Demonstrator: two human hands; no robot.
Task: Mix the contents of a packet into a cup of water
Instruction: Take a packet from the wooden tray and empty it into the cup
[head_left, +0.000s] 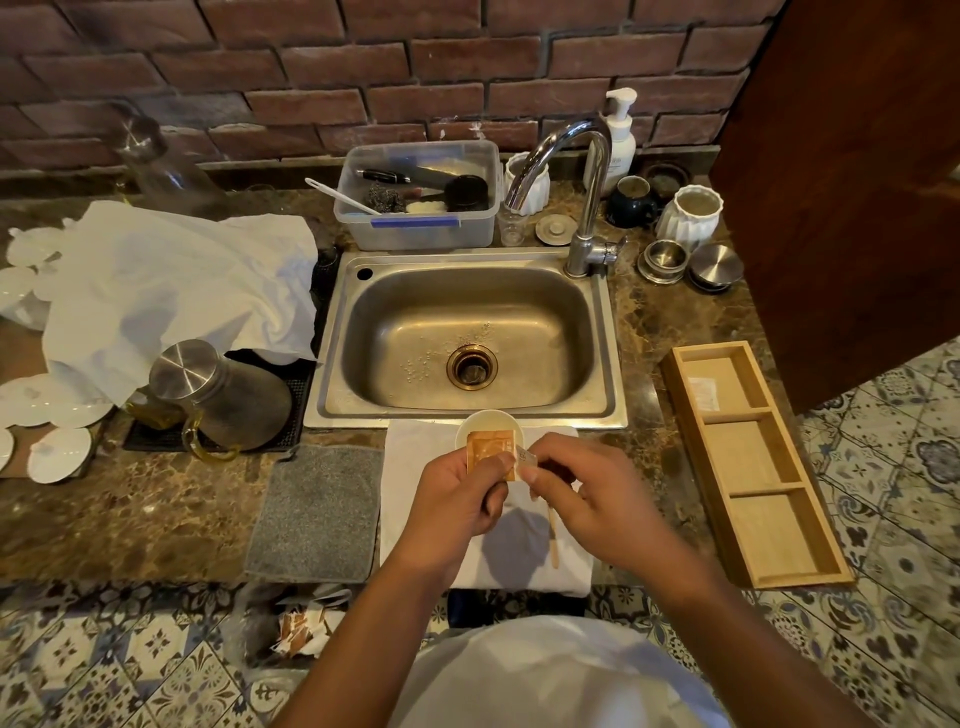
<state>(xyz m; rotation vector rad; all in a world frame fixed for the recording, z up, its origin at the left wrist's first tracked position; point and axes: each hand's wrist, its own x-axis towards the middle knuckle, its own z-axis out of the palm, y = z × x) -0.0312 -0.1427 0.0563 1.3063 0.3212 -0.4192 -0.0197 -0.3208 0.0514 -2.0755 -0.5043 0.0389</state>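
A small orange packet (487, 448) is held up just above a white cup (488, 418) that stands on a white cloth (415, 467) in front of the sink. My left hand (457, 499) grips the packet's left side, thumb on its front. My right hand (576, 493) pinches the packet's right top corner, where a pale torn strip sticks out. The packet hides most of the cup's inside, so its contents cannot be seen. A wooden stir stick (553, 535) lies on the cloth under my right hand.
A steel sink (467, 338) with a tap (582, 197) lies behind the cup. A grey mat (317, 514) and a lidded jug (218, 395) are to the left, a wooden tray (753, 462) to the right. Torn packets (301, 629) fill a bin on the floor.
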